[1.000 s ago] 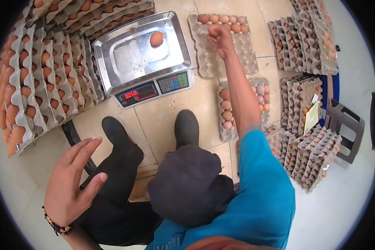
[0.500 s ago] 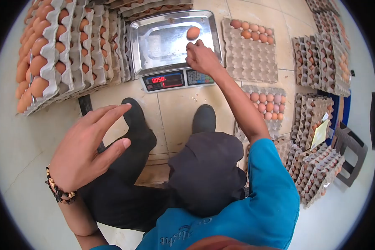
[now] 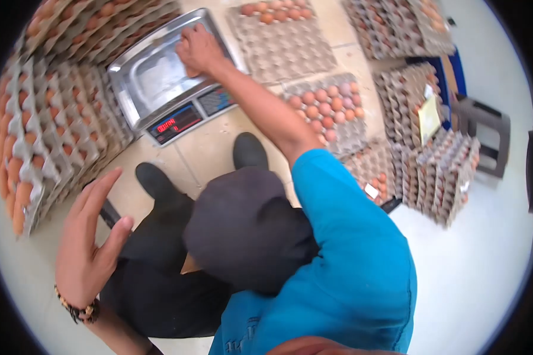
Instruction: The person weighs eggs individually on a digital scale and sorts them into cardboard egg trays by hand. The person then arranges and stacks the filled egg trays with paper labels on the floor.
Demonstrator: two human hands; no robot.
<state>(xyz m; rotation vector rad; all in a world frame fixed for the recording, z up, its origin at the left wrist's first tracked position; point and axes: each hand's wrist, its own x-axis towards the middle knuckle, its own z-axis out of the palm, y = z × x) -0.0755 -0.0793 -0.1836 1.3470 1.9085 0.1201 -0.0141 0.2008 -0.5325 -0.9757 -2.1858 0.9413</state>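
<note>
My right hand [image 3: 200, 50] is over the metal pan of the digital scale [image 3: 145, 109], its fingers curled closed at the spot where a single brown egg lay. That egg is now hidden by the hand. Red digits glow on the scale's display [image 3: 173, 123], too smeared to read. In the air at the lower left, my left hand [image 3: 87, 236] holds nothing, with thumb and fingers apart. A beaded bracelet circles that wrist.
Right of the scale lie a part-filled egg tray [image 3: 281, 50] and a fuller tray [image 3: 331, 112]. Tall stacks of egg-filled trays [image 3: 53, 124] rise at left. More stacks [image 3: 438, 171] stand at right, near a dark plastic stool [image 3: 485, 136].
The view has swung right, so the scale appears farther left and tilted. My right hand has moved forward over the egg, covering it. My left hand stays raised and open.
</note>
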